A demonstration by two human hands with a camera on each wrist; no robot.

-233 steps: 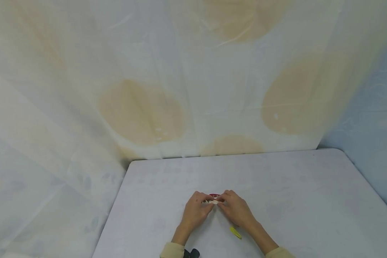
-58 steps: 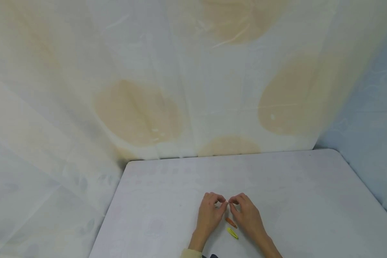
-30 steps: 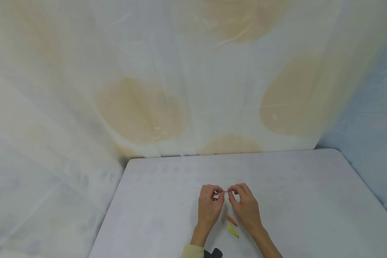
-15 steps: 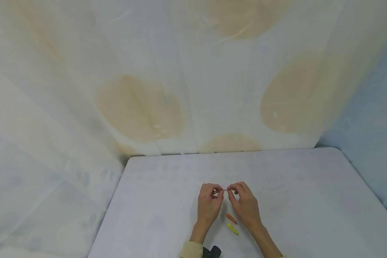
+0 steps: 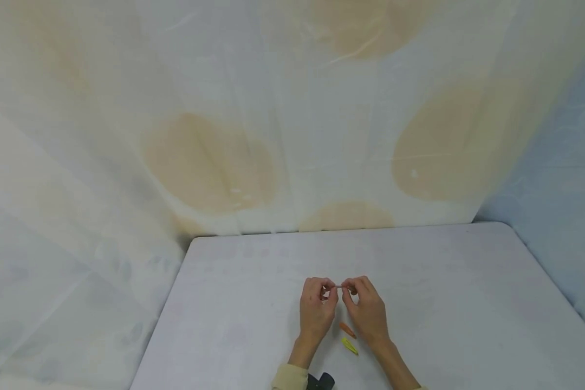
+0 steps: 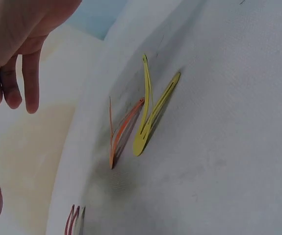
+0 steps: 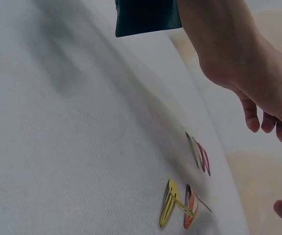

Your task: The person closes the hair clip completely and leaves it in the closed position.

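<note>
Both sets of fingers pinch a thin hair clip (image 5: 340, 286) end to end, left hand (image 5: 316, 311) and right hand (image 5: 368, 313) just above the bench (image 5: 468, 303). Probably light, springy metal; the ends look best to grip. The orange clip (image 5: 346, 329) and yellow clip (image 5: 349, 346) lie just nearer.

Orange metal snap hair clip (image 6: 123, 131) beside a yellow metal snap hair clip (image 6: 153, 110), both on the pale grey table top (image 5: 468, 303); behind, a white plastic sheet (image 5: 292, 135) blotched tan.
</note>
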